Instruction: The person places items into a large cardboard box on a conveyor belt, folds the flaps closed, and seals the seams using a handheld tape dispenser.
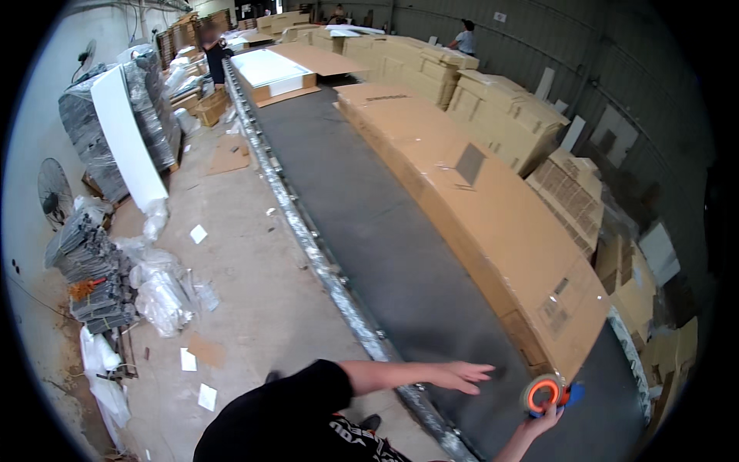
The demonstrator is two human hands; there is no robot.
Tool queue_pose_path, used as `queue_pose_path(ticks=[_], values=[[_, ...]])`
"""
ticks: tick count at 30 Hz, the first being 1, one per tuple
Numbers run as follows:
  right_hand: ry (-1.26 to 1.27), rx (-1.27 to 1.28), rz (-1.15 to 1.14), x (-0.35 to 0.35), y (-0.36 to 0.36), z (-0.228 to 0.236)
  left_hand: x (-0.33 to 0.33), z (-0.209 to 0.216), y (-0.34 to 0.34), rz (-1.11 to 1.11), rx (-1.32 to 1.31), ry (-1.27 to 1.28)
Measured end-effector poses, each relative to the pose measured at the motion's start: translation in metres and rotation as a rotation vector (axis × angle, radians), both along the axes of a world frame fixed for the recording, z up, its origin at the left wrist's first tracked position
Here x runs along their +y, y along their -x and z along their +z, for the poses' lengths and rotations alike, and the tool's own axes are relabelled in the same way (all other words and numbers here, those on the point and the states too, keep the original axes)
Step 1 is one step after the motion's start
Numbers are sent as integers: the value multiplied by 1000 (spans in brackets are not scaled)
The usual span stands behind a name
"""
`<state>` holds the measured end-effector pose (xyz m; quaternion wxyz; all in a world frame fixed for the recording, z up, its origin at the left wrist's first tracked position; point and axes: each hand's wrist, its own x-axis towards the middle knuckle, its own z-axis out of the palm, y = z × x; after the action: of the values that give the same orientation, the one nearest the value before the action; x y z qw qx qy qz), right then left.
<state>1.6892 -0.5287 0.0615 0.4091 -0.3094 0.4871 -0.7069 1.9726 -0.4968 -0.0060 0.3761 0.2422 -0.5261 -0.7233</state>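
A long, flat brown cardboard box lies on the dark conveyor belt, stretching away from me. At its near end, my right hand grips a tape dispenser with an orange-cored roll and a blue and red body. The dispenser is at the box's near corner; whether it touches the cardboard I cannot tell. My left hand hovers over the belt left of that end, fingers stretched out, holding nothing.
A metal rail edges the belt on my side. Stacked cartons line the far side. Farther up the belt lies a white panel on cardboard. Plastic wrap litters the floor at left. A person stands beside the belt's far end.
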Motion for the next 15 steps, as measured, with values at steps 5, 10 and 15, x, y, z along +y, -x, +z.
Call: queue_pose_path(ticks=[5, 10, 15], values=[[-39, -39, 131, -35, -160, -31, 167, -59, -267, 691, -166, -392], [-84, -166, 322, -7, -376, 3, 291, -67, -420, 1243, -110, -753], [-61, 64, 424, -63, -454, -11, 271, -49, -508, 1328, 78, -653]])
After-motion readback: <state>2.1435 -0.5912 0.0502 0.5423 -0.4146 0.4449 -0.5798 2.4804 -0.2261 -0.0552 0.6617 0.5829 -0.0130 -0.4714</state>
